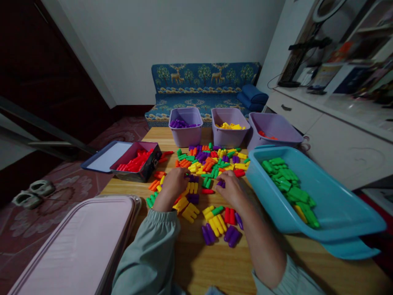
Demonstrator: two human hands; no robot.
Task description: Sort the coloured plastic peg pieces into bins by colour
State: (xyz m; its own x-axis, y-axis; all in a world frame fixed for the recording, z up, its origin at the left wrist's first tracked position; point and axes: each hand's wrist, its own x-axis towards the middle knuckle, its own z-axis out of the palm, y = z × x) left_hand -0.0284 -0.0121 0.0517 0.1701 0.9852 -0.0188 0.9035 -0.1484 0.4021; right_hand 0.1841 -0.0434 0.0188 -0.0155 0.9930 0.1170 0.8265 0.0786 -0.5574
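A heap of small plastic pegs (211, 164) in red, orange, yellow, green and purple covers the middle of a wooden table (215, 266). My left hand (173, 184) rests on the pegs with its fingers curled over purple and yellow ones; what it grips is hidden. My right hand (230, 186) lies close by, fingers bent down onto a purple peg (220, 183). More yellow, red and purple pegs (219, 225) lie between my forearms.
A blue tub (331, 213) of green pegs sits at the right. Three lilac bins (186, 133) stand at the back with purple, yellow and red pegs. A dark box (138, 162) holds red pegs at the left, and a pink case (76, 246) lies near-left.
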